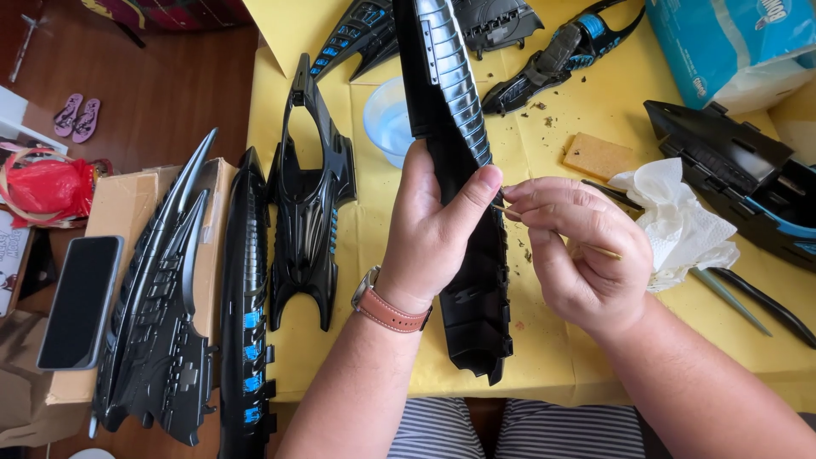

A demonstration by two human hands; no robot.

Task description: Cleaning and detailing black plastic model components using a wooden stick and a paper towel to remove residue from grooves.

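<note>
My left hand grips a long black plastic hull piece with silver ribbing, held upright over the yellow table. My thumb presses on its right edge. My right hand pinches a thin stick between thumb and fingers, its tip touching the hull's edge beside my left thumb. A brown strap watch sits on my left wrist.
Black and blue model parts lie around: one flat frame left of my hands, two long pieces on a cardboard box, others at the top and right. A clear cup, crumpled tissue, tan sponge, phone and blue tissue pack are nearby.
</note>
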